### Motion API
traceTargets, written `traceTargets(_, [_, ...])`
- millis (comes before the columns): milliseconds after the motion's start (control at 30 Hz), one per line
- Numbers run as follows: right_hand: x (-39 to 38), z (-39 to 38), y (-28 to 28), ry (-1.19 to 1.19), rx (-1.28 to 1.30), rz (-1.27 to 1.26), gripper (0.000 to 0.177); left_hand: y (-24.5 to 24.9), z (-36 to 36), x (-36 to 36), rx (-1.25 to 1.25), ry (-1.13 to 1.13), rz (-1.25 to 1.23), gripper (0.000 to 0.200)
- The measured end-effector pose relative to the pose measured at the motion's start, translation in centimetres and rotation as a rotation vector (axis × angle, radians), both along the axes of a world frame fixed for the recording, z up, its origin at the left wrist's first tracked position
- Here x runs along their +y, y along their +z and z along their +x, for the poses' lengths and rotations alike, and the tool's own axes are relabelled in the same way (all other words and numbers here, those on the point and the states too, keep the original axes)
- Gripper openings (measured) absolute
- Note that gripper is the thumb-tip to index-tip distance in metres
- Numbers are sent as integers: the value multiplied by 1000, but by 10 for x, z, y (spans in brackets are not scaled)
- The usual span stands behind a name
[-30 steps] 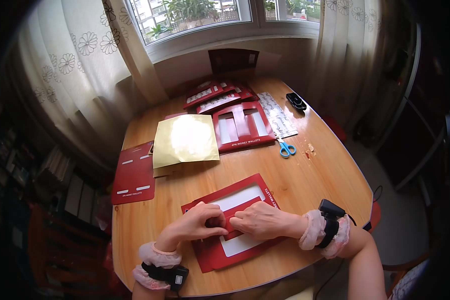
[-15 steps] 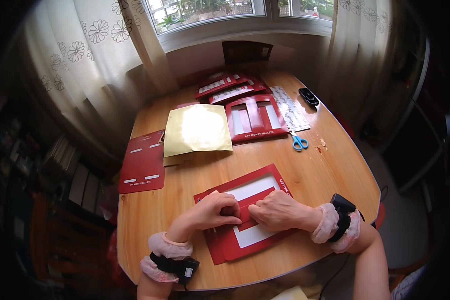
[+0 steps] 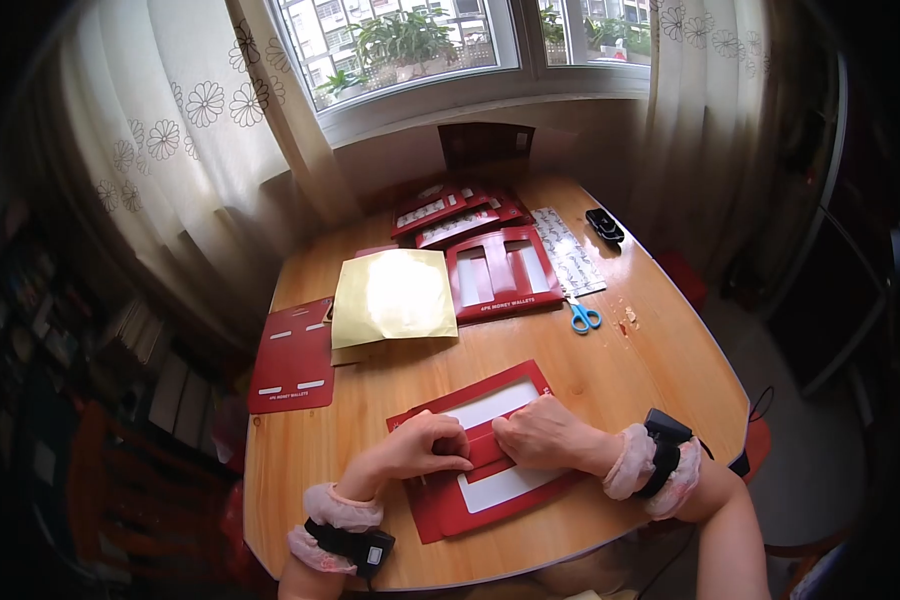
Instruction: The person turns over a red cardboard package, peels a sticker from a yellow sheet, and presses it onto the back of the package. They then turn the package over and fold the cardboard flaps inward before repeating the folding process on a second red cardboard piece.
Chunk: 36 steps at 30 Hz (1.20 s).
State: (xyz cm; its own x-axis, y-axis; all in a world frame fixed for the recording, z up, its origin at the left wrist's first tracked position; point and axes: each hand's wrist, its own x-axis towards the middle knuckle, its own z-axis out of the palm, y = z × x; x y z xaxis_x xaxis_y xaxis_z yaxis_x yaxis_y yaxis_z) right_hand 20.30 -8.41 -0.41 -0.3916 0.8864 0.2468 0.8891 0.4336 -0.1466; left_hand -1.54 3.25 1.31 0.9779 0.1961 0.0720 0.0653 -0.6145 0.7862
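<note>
A red card sleeve (image 3: 530, 505) with two white windows lies at a slant on the table near its front edge. My left hand (image 3: 422, 446) rests over its left part, fingers curled, with thumb and fingertips together at the middle red strip. Just to the right, my right hand (image 3: 547, 432) is closed in a pinch on the same strip. Whatever thin piece sits between the fingertips is too small to make out. Both wrists wear pale scrunchies and black straps with small devices.
Yellow sheets (image 3: 394, 300) lie beyond my hands, with a flat red card (image 3: 292, 360) to the left. Farther back are a red wallet pack (image 3: 505, 275), a pile of red packs (image 3: 448, 212), a patterned strip (image 3: 568, 250), blue-handled scissors (image 3: 584, 318) and a black object (image 3: 605, 227).
The camera view has tilted up, so the table things appear lower and more window shows. Both hands stay at the middle strip, with little visible change in their pose.
</note>
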Motion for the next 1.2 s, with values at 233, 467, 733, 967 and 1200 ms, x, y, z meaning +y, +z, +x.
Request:
traceTargets(233, [-1, -1, 3, -19, 15, -28, 26, -3, 1, -1, -56, -1, 71, 19])
traceTargets(467, [0, -3, -1, -33, 31, 2, 25, 1, 0, -3, -16, 22, 13, 18])
traceTargets(733, [1, -4, -1, -51, 18, 37, 31, 1, 0, -3, -18, 22, 80, 21])
traceTargets(967, [-1, -9, 0, 14, -52, 31, 20, -2, 1, -4, -12, 57, 19, 19])
traceTargets(1200, [-1, -8, 4, 69, -45, -16, 21, -5, 0, -3, -23, 60, 89, 17])
